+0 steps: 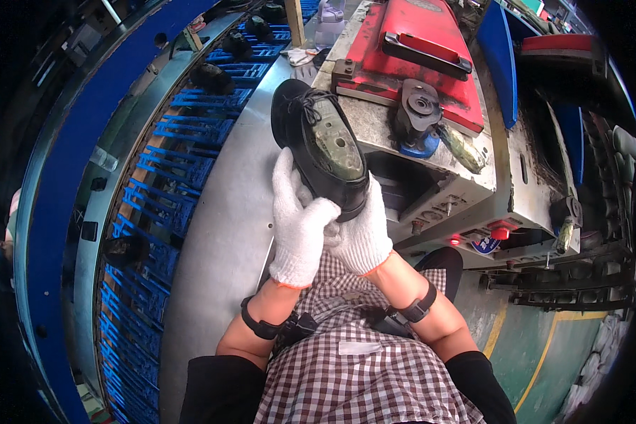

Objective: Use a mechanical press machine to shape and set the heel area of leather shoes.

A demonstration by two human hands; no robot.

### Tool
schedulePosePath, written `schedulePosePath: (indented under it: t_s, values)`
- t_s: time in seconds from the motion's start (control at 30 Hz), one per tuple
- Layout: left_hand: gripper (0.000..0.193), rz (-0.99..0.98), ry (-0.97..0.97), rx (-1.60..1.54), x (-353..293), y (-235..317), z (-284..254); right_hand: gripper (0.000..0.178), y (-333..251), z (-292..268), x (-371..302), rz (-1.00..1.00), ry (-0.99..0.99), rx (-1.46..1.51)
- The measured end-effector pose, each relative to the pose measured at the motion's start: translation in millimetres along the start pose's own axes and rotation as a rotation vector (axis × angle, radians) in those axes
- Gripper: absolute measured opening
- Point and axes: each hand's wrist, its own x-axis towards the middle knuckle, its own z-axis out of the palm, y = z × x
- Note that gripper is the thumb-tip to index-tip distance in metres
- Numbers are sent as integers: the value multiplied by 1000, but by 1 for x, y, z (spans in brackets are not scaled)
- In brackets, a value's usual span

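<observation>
A black lace-up shoe (pixel 308 157) is held up in front of me, its toe pointing away and its heel toward me. A worn greenish shoe last (pixel 338 147) with a round hole fills its opening. Both hands wear white knit gloves with orange cuffs. My left hand (pixel 295 237) grips the shoe's left side near the heel, its thumb across the back. At the right side of the heel, my right hand (pixel 366 237) is closed round the shoe, some of its fingers hidden behind it.
A steel table (pixel 219 240) curves along the left, beside a rack of blue slats (pixel 180 166) carrying dark shoes. At right stands a machine with a red cover (pixel 420 60), a grey round fitting (pixel 420 106) and a red button (pixel 499 232). Gloves (pixel 305 65) and a bottle (pixel 330 25) sit beyond.
</observation>
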Motion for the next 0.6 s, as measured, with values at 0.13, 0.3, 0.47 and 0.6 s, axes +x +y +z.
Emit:
schedulePosePath:
  t_s: [0.13,0.3,0.47,0.6]
  values:
    - [81,-23,-28,-189,4,4,-7,67,-4,9,1,68,-123,51]
    - [59,-64,49,-228,18,0,-6,69,-7,4,6,66,-62,-62]
    - [53,-332,-55,-518,47,-9,-25,69,-1,37,-10,41,17,-40]
    - [57,-407,-219,-685,60,-2,-25,66,4,43,-28,110,-16,-6]
